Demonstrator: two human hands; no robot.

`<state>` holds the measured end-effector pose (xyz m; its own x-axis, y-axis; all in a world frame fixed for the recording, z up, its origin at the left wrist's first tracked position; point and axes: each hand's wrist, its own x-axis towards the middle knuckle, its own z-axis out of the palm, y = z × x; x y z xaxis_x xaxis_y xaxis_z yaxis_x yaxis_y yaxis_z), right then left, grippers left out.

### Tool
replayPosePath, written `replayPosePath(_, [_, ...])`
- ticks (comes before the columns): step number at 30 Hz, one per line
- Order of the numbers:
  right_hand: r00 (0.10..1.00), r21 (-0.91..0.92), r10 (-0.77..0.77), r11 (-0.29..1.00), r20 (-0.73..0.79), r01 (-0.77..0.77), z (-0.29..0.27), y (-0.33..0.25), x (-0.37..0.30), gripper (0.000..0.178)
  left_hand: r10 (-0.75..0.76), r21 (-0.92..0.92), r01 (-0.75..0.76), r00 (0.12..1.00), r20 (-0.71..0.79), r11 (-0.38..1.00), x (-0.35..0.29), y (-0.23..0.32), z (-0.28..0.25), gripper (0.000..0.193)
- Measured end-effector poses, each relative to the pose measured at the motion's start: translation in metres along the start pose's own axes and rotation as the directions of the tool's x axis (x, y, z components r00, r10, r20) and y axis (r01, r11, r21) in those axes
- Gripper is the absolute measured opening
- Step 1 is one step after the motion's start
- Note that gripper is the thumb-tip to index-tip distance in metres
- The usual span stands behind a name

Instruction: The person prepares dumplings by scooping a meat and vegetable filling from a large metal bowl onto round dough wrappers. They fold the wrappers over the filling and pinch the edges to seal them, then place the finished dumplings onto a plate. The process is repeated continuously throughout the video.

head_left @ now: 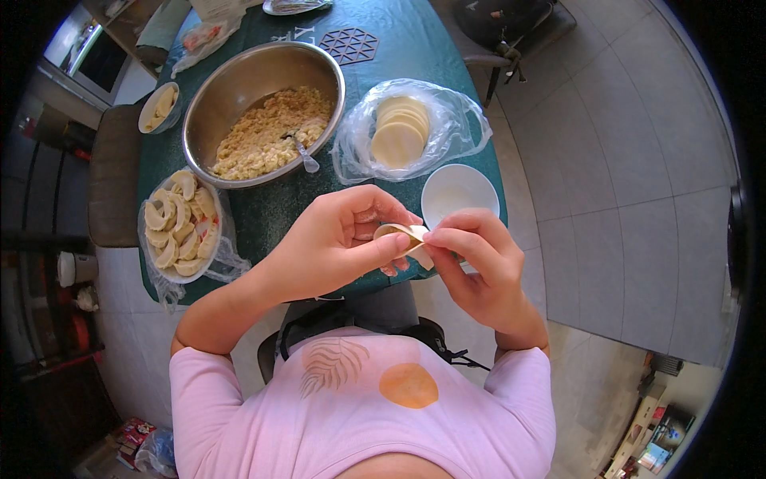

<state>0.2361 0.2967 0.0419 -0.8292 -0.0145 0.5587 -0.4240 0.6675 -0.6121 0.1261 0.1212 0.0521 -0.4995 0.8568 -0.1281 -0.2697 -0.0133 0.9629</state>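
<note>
Across from me, a person in a pink short-sleeved shirt (351,399) sits at a table (411,40) with a dark green cover, working with 2 bare hands. A round, pale dough wrapper (399,231), folded over on itself, is held up between them, above the near edge of the table. The left hand (343,231) cradles it, thumb on the near side and fingers curled around the far side. The right hand (483,259) pinches the wrapper's right end between thumb and fingertips. I cannot make out what is inside the fold.

Just beyond the right hand is a white bowl (488,188); its contents are hard to tell. Farther out, straight ahead of the hands, an open clear plastic bag (463,132) holds a stack of flat, round wrappers (401,142). Ahead and to the left of the hands is a large metal bowl (223,104) with crumbly yellowish filling (271,132) and a spoon (306,157) leaning at its near right side. Left of the left hand, a white plate (185,279) is heaped with folded dumplings (182,227), crumpled clear plastic around it.
</note>
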Motion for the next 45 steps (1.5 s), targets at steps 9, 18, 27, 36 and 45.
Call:
replayPosePath(9, [0.998, -0.028, 0.03, 0.999, 0.063, -0.028, -0.002, -0.008, 0.006, 0.024, -0.064, -0.039, 0.064, 0.998, 0.024, 0.997, 0.004, 0.001, -0.005, 0.012])
replayPosePath(18, [0.989, -0.09, -0.084, 0.991, 0.119, 0.095, -0.005, -0.007, 0.009, 0.022, -0.074, 0.054, 0.073, 0.997, 0.02, 0.996, 0.006, 0.004, -0.006, 0.009])
replayPosePath(27, [0.999, -0.067, -0.01, 0.998, 0.053, 0.013, 0.001, -0.006, 0.008, 0.022, -0.1, 0.172, 0.089, 0.993, 0.057, 0.981, 0.008, 0.012, -0.007, 0.014])
replayPosePath(36, [0.999, 0.034, 0.033, 0.999, -0.005, -0.033, 0.006, 0.004, 0.011, 0.022, 0.152, -0.161, -0.137, 0.985, 0.08, 0.977, 0.01, -0.035, -0.008, 0.043])
replayPosePath(45, [0.99, 0.052, 0.133, 0.989, 0.04, -0.135, 0.014, 0.008, 0.008, 0.02, 0.146, -0.175, -0.15, 0.989, -0.039, 0.973, 0.004, -0.059, 0.003, 0.036])
